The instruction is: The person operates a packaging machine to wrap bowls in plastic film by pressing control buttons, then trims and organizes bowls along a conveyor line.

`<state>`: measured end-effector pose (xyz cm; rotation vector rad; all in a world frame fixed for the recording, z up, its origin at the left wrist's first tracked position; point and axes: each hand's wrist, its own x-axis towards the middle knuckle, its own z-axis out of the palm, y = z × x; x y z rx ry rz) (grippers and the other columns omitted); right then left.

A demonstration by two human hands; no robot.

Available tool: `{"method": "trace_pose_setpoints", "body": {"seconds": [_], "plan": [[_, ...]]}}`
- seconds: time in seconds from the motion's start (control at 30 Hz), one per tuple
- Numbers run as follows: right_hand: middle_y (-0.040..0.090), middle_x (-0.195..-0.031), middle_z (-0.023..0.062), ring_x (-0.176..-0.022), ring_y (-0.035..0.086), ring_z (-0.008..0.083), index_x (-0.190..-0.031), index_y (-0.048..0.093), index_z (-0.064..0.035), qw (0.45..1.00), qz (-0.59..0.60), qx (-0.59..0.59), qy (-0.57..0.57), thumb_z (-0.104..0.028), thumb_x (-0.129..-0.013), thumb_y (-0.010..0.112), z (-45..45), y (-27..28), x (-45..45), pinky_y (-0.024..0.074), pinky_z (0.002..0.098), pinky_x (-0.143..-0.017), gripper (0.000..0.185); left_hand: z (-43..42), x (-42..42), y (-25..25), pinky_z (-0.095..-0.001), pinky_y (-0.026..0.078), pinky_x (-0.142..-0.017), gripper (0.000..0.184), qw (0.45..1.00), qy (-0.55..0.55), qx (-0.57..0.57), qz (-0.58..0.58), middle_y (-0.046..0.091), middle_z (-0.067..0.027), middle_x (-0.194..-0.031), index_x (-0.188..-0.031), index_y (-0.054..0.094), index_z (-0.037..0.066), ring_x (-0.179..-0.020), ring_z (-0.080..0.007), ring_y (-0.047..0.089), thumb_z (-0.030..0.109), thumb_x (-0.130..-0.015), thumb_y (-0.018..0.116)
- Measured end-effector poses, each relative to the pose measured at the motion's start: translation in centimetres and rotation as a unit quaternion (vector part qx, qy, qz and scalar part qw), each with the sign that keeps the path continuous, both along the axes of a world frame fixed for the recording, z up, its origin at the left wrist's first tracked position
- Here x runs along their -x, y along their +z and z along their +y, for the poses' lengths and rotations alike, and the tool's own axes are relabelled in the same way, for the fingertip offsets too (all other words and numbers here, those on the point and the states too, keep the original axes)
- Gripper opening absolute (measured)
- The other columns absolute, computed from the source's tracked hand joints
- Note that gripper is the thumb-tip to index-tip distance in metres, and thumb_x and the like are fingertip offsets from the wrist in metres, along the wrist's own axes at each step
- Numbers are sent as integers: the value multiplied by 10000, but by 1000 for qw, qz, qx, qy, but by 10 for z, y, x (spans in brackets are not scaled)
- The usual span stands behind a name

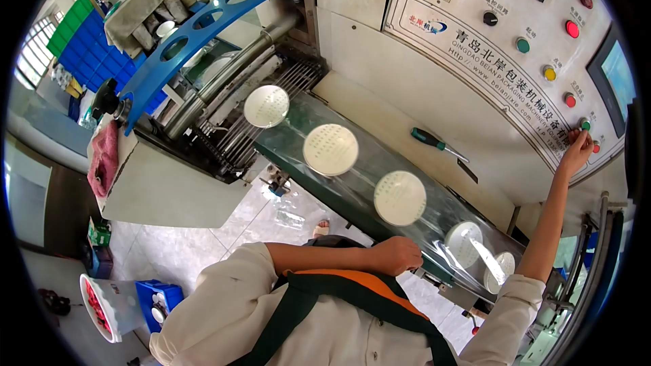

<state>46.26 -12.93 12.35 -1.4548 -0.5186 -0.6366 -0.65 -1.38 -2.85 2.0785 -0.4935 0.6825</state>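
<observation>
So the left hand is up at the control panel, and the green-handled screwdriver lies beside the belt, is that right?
Not quite: the head view shows the right hand, not the left hand, up at the control panel. The green-handled screwdriver does lie beside the belt.

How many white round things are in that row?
5. The first disc is by the metal bars; the second disc, third disc and fourth disc follow along the belt; the fifth disc is by the right sleeve. More may be hidden past it.
</observation>
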Motion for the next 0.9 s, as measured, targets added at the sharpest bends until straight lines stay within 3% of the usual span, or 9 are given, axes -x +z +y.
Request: {"method": "trace_pose_setpoints", "body": {"seconds": [0.17, 0.27, 0.77, 0.9], "plan": [[578, -887, 120, -754, 593, 149, -1025, 431, 54, 1000, 1, 3, -8, -239, -914, 514, 2, 2, 4, 507, 236, -707, 324, 1, 2, 4, -320, 392, -562, 138, 1000, 10, -5, 0, 425, -57, -628, -599, 437, 75, -614, -229, 469, 65, -662, 559], [577, -890, 120, -757, 593, 148, -1030, 429, 53, 1000, 1, 8, -7, -242, -915, 513, 1, 2, 4, 508, 235, -706, 328, 1, 3, 4, -325, 403, -584, 87, 999, 2, -30, 39, 498, -47, -653, -625, 492, 96, -637, -229, 507, 111, -683, 556], [584, -873, 108, -738, 588, 138, -1030, 435, 46, 1000, -7, 3, -3, -247, -914, 518, 0, 0, 3, 501, 228, -688, 326, 1, 3, 3, -338, 403, -584, 84, 999, -3, -23, 34, 483, -48, -640, -628, 492, 96, -635, -235, 503, 109, -681, 557], [585, -868, 106, -732, 589, 136, -1026, 436, 46, 1000, -8, 5, 3, -247, -912, 521, -2, -2, -4, 501, 227, -686, 326, 0, 1, 3, -316, 380, -543, 150, 1000, 8, -11, -5, 410, -57, -619, -597, 421, 77, -598, -225, 459, 64, -661, 556]]}}
